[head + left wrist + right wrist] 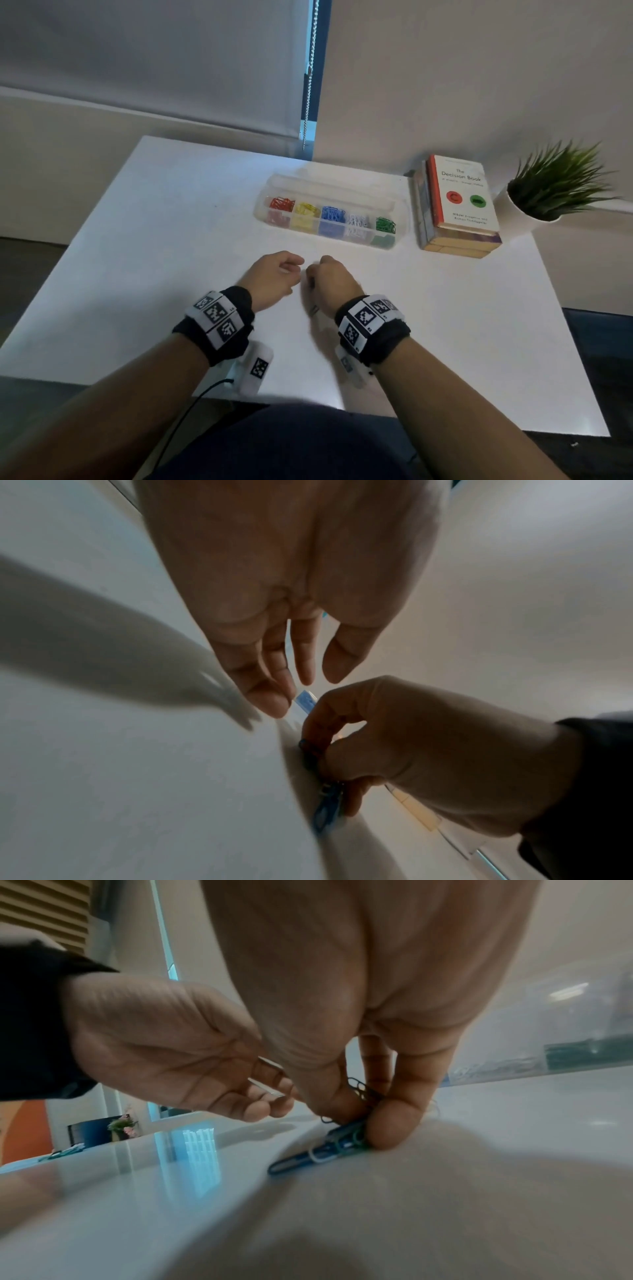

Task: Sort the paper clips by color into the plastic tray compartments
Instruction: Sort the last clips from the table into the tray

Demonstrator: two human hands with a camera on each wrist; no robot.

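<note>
Right hand (359, 1053) pinches clips (329, 1145); tray (329, 192) holds sorted colors.

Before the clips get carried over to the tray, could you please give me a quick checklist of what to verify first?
1. Right hand grips the mixed paper clips: ok.
2. Bunch is one color: not ok; blue, green and white show.
3. Left hand free to pick one out: ok.
4. Plastic tray open: ok.
5. Compartments hold one color each: ok.
6. Clips untangled: cannot tell.
</note>
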